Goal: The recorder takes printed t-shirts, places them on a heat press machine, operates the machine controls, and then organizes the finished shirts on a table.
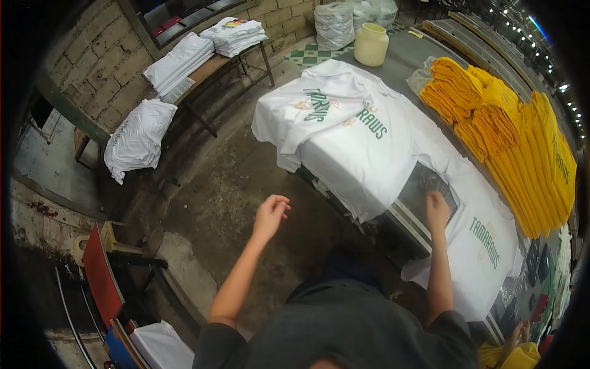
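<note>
My left hand [271, 216] hangs in the air over the floor, left of the long table, with its fingers loosely bent, apart and holding nothing. My right hand [437, 209] is above a dark patch of the table [424, 184] between white T-shirts; its fingers point away from me and are partly hidden, so I cannot see whether they hold anything. Just beyond it, white T-shirts [350, 160] with green lettering lie spread and overlapping, hanging over the table's near edge. Another white T-shirt [467, 246] with a green print lies flat to its right.
Folded yellow shirts [528, 166] are piled along the table's far right. A cream plastic jar [371, 45] stands at its far end, near clear plastic sacks [335, 26]. Stacks of white shirts [181, 61] lie on a bench at left. Another person's hand [521, 332] shows lower right.
</note>
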Demonstrator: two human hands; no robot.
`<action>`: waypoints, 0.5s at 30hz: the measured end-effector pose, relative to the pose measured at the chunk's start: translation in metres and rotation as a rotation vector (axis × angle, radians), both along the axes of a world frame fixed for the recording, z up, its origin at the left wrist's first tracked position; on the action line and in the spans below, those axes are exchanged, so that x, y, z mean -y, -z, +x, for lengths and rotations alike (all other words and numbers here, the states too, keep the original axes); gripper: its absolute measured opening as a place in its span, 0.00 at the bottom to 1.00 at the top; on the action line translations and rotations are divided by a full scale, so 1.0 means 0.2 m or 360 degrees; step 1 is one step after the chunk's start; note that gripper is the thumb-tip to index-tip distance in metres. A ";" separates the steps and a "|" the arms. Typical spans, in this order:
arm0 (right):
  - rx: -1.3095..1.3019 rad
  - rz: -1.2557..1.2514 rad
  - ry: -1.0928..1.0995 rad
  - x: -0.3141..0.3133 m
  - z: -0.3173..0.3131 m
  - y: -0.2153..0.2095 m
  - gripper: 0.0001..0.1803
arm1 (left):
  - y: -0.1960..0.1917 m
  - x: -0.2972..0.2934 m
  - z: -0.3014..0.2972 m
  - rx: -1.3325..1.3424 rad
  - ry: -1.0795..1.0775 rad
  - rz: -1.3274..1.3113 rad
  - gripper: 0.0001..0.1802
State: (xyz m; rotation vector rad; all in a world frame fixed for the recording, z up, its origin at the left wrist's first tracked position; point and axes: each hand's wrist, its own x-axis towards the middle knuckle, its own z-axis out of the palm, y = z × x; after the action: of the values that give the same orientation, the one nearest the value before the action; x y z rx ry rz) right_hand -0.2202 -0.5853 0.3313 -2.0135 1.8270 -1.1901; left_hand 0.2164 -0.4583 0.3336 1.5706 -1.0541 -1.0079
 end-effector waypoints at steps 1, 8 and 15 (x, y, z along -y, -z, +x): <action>0.0185 0.0010 -0.0194 0.13 0.13 -0.02 0.08 | -0.05 0.04 0.06 -0.0025 -0.0066 -0.0075 0.08; 0.1104 0.1133 -0.0301 1.04 0.79 0.12 0.21 | -0.28 0.42 0.37 0.0129 0.0011 -0.0155 0.08; 0.1429 0.0985 -0.0068 1.81 1.37 0.33 0.40 | -0.46 1.19 0.72 0.0580 0.0244 -0.0164 0.10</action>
State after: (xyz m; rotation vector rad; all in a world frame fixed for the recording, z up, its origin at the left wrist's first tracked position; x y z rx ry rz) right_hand 0.0536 -0.9480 0.2660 -0.9359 1.4031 -1.0632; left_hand 0.3606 -0.6965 0.4260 1.6437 -1.4715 -0.7674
